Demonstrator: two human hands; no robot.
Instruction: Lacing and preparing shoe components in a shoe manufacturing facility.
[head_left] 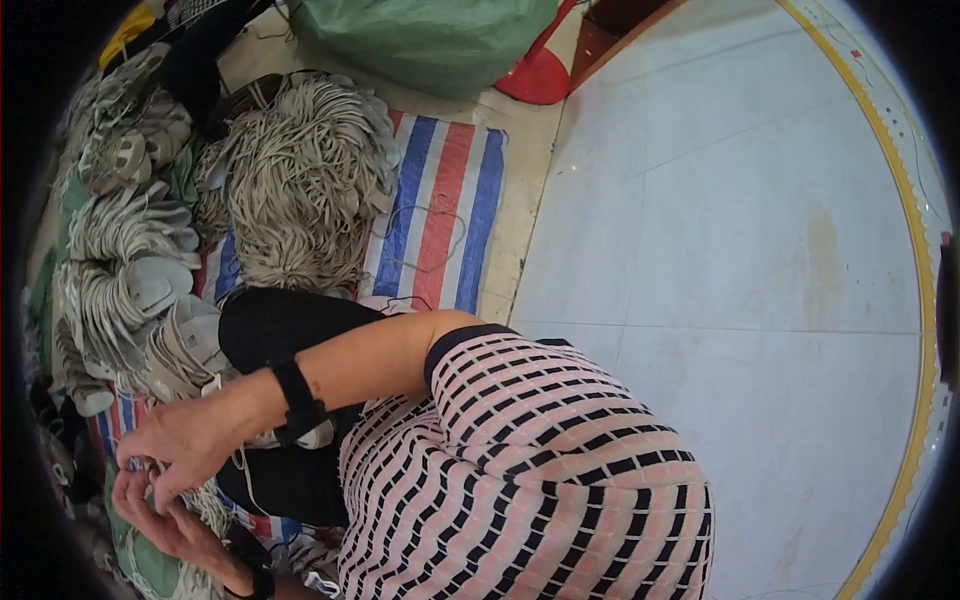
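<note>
My right hand (190, 440), with a black strap on its wrist, reaches across to the left side, its fingers bent into a pinch. Just below, my left hand (165, 515) meets it with curled fingers, also with a dark band at the wrist. Whatever lies between the fingertips is too small to make out. Pale cords (205, 508) lie beside and under the hands. Nested stacks of beige shoe parts, perhaps uppers (105, 310), lean in rows beyond my right hand. A large heap of beige lace-like strips (300, 180) sits farther off.
A striped red, white and blue sheet (440, 210) lies under the heap, with a loose cord on it. Behind stand a green sack (430, 40) and a red object (537, 78). Pale floor tiles (740, 220) spread to the right. My black-clad leg (290, 325) rests near the stacks.
</note>
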